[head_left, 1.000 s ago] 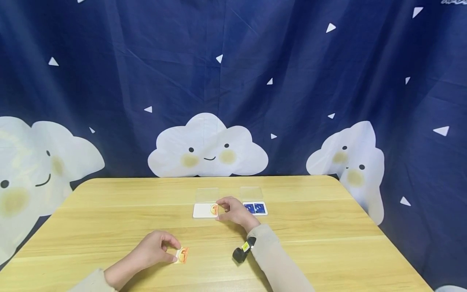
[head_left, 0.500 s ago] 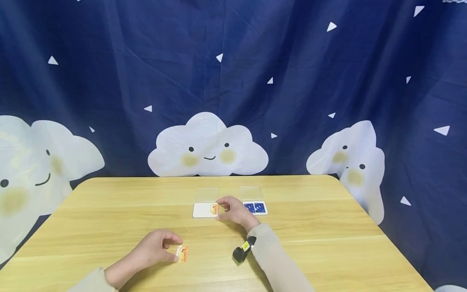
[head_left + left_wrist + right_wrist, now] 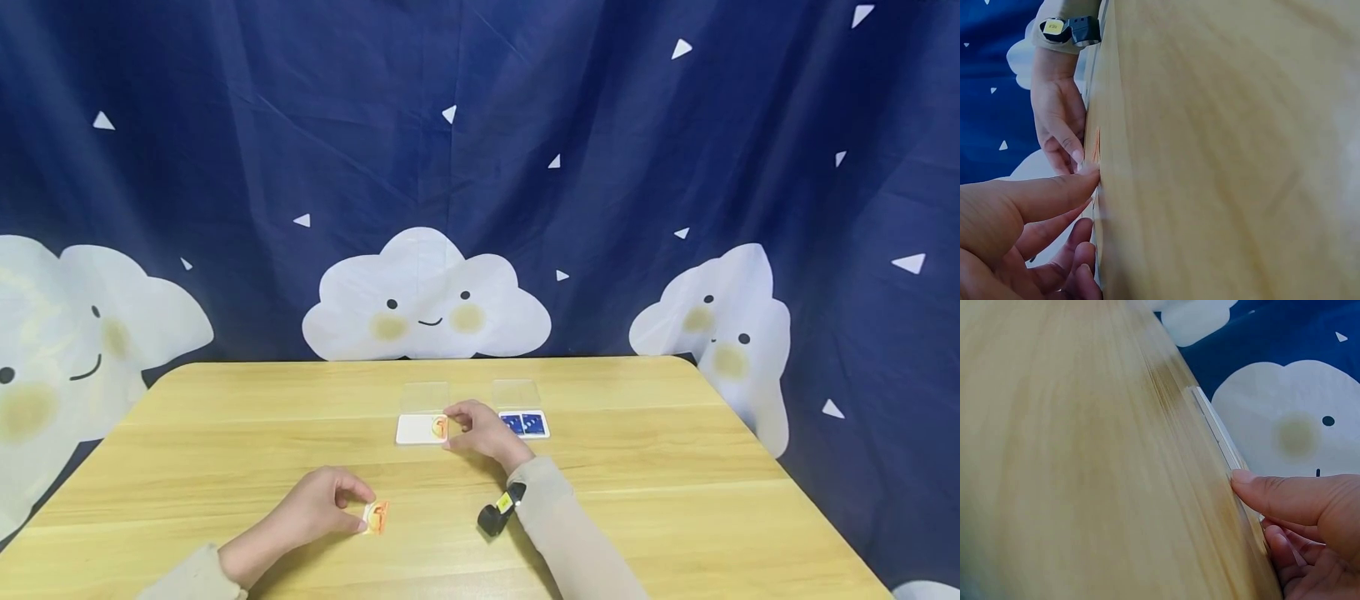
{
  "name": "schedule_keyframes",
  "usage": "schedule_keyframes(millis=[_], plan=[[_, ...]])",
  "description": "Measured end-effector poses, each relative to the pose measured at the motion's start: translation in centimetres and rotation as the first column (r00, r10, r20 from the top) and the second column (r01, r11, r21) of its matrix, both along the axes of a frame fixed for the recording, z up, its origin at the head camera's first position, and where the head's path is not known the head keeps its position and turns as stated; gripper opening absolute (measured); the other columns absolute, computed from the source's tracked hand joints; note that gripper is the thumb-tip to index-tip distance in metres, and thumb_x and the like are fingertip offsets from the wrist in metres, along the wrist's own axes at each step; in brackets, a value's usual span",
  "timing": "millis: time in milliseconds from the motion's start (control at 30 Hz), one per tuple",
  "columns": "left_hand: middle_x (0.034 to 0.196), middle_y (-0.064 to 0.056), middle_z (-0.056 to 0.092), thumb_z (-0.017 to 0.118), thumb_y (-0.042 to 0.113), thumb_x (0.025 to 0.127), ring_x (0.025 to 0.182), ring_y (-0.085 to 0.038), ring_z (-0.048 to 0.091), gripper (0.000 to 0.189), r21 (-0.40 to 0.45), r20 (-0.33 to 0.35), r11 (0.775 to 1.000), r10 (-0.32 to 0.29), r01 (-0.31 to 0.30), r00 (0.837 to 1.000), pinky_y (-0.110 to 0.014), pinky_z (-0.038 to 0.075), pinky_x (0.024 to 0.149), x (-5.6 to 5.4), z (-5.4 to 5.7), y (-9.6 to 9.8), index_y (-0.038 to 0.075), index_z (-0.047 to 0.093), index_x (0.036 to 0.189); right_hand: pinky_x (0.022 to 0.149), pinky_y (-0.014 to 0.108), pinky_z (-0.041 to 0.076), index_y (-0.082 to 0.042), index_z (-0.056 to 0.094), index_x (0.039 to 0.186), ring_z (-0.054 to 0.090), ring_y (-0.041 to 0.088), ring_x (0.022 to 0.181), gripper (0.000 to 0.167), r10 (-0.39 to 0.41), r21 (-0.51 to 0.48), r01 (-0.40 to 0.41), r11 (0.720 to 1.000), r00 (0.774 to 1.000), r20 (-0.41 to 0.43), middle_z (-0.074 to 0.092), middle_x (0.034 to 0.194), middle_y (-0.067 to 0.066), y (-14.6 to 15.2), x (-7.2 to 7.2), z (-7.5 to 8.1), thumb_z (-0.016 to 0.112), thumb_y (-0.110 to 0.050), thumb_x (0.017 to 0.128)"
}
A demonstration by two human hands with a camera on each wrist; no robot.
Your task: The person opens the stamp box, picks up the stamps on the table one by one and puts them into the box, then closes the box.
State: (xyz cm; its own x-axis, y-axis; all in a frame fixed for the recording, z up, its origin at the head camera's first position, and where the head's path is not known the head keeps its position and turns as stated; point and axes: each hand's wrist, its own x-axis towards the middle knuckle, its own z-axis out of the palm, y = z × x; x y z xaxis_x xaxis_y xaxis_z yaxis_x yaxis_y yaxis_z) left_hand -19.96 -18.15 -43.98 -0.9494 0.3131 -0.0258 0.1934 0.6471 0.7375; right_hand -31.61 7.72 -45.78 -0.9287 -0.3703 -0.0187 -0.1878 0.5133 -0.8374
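My left hand [image 3: 318, 502] is low over the near left part of the table, with thumb and index finger at the left corners of a small orange-and-white card [image 3: 378, 517] with a sun picture. The left wrist view shows this card [image 3: 1097, 142] edge-on by the thumb. My right hand [image 3: 483, 432] grips the right end of a flat white case [image 3: 412, 429] between thumb and index finger. Inside the case, at the right, lies a matching sun card [image 3: 439, 427]. In the right wrist view the thumb presses the edge of the white case [image 3: 1216, 428].
Right of that case, partly behind my right hand, a second white case holds two dark blue cards [image 3: 533, 424]. Clear panels [image 3: 426, 395] lie behind both cases. The wooden table [image 3: 675, 500] ends at a dark blue cloud-patterned curtain [image 3: 600, 208].
My left index finger has shifted slightly forward to the far corner of the sun card. The right hand and the white case stay in place, and the head view has tilted down slightly.
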Motion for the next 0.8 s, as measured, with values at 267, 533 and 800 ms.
schedule_keyframes(millis=[267, 533, 800], plan=[[0.087, 0.001, 0.062, 0.083, 0.008, 0.062, 0.07, -0.016, 0.044, 0.026, 0.016, 0.005, 1.0, -0.022, 0.022, 1.0, -0.023, 0.038, 0.059, -0.04, 0.02, -0.01, 0.011, 0.071, 0.086, 0.096, 0.042, 0.044, -0.004, 0.06, 0.119, 0.055, 0.029, 0.107, 0.052, 0.005, 0.005, -0.005, 1.0, 1.0, -0.01, 0.058, 0.118, 0.013, -0.03, -0.08, 0.09, 0.08, -0.008, 0.071], [0.087, -0.001, 0.059, 0.082, 0.006, 0.062, 0.069, -0.016, 0.043, 0.031, 0.037, 0.051, 0.998, -0.045, 0.043, 0.998, -0.024, 0.037, 0.058, -0.11, 0.27, 0.01, 0.009, 0.068, 0.089, 0.094, 0.042, 0.044, -0.004, 0.06, 0.119, 0.055, 0.028, 0.105, 0.052, 0.003, 0.009, -0.003, 1.0, 1.0, -0.009, 0.059, 0.118, 0.012, -0.07, -0.01, 0.06, 0.08, -0.008, 0.071], [0.089, -0.001, 0.062, 0.084, 0.011, 0.063, 0.069, -0.015, 0.045, 0.033, 0.029, 0.027, 0.999, -0.025, 0.024, 0.999, -0.023, 0.039, 0.057, -0.45, 0.35, 0.09, 0.009, 0.07, 0.092, 0.094, 0.042, 0.044, -0.004, 0.06, 0.12, 0.055, 0.029, 0.106, 0.053, 0.011, 0.005, -0.011, 1.0, 1.0, -0.019, 0.059, 0.118, 0.012, 0.05, -0.06, 0.06, 0.079, -0.007, 0.071]])
